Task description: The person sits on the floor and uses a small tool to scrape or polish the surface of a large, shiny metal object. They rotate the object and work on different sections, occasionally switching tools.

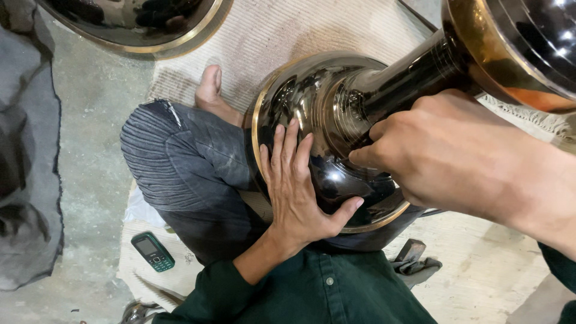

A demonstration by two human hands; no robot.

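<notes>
Nearest us, our right hand (444, 156) presses fingertips into the dark metal vessel (324, 120), gripping nothing; our left hand (297, 186) lies flat, steadying its base on our knee (180, 162).

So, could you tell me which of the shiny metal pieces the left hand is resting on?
The left hand lies flat on the domed piece in the lap, the one with the dark stem. The bowl at top left lies apart, untouched.

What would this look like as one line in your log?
left hand: flat on shiny metal stand | right hand: pressing its neck | stand: on lap | phone: on mat
</notes>
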